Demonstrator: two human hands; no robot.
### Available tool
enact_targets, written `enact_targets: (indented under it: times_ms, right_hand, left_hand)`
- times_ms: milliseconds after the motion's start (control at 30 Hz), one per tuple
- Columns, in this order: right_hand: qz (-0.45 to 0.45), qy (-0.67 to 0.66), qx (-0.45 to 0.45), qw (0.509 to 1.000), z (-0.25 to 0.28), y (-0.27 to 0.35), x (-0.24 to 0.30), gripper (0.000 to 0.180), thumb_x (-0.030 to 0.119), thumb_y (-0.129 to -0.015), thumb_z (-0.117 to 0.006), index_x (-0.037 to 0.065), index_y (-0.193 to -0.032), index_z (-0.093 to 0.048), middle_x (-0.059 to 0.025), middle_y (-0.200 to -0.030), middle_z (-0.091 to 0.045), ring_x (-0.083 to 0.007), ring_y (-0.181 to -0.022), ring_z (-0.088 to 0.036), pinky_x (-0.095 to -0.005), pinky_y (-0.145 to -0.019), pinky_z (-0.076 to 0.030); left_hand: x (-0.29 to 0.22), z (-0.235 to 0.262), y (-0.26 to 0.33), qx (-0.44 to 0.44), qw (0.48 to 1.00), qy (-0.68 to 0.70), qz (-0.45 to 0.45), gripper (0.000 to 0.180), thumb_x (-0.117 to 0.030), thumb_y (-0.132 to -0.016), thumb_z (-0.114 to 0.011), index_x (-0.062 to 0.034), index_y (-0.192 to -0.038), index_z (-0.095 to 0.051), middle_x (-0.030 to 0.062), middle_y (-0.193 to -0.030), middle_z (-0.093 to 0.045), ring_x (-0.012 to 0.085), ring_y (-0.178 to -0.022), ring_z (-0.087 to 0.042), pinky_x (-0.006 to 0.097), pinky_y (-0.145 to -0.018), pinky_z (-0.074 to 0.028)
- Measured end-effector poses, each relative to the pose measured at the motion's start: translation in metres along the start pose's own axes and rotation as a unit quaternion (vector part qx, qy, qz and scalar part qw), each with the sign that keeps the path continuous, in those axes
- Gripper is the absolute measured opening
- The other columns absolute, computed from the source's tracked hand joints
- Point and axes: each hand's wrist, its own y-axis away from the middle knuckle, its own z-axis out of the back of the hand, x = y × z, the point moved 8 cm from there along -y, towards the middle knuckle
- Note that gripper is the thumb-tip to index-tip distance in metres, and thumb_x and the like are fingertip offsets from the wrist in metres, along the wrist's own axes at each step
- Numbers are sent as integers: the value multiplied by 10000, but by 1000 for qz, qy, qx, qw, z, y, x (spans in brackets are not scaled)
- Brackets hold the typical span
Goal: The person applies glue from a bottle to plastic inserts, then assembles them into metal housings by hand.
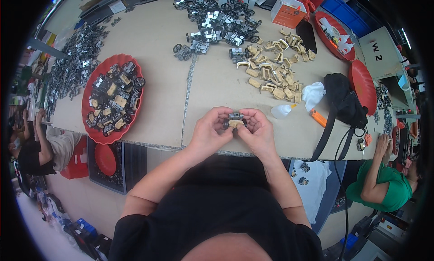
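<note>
Toy car [235,121] pinched between left hand [209,130] and right hand [257,130], both grips closed on it, held just above near tabletop [162,98] edge. Tan body seated on wheeled frame (fit looks partway). Red tray [88,125] holds finished-looking cars; tan shells [273,68] and grey frames [217,21] piled beyond, plenty left.

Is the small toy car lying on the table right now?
No, both hands, left hand and right hand, hold the toy car up above the table edge.
</note>
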Motion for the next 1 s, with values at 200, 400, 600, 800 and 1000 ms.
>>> enact_targets:
  times_ms: [200,400,600,800,1000]
  right_hand:
    - [6,0,2,1000,1,-1,-4,306,-36,-751,-543,-43,-1046,-464,-83,-912,-570,-96,-792,-558,-208,-668,-461]
    - [16,-5,13,1000,0,0,-2,349,-48,-745,-549,-44,-1082,-454,-98,-968,-553,-109,-838,-554,-219,-691,-468]
    - [13,-1,14,1000,-1,0,-3,362,-50,-746,-553,-44,-1092,-450,-100,-970,-552,-116,-844,-553,-220,-687,-468]
    - [27,5,12,1000,0,1,-4,362,-51,-743,-555,-47,-1091,-453,-102,-968,-551,-119,-848,-551,-219,-692,-460]
    - [35,15,11,999,1,1,-6,357,-50,-738,-560,-47,-1081,-461,-101,-960,-554,-118,-850,-549,-225,-709,-456]
  left_hand:
    - [4,1,-1,-6,1000,1,-4,354,78,-754,-532,23,-1081,-410,78,-975,-508,114,-901,-530,232,-792,-445]
    - [5,1,-1,-12,999,21,21,351,85,-753,-522,25,-1080,-409,82,-975,-510,111,-892,-533,228,-783,-450]
    - [1,1,-2,-8,999,29,13,343,76,-751,-530,23,-1070,-413,75,-949,-514,98,-865,-536,215,-754,-456]
    - [-1,1,-3,-25,999,14,29,325,49,-741,-564,14,-1034,-426,61,-912,-515,83,-816,-530,211,-727,-456]
    - [-1,0,-5,-21,999,27,33,304,49,-742,-561,14,-1016,-435,56,-898,-521,81,-811,-532,215,-726,-457]
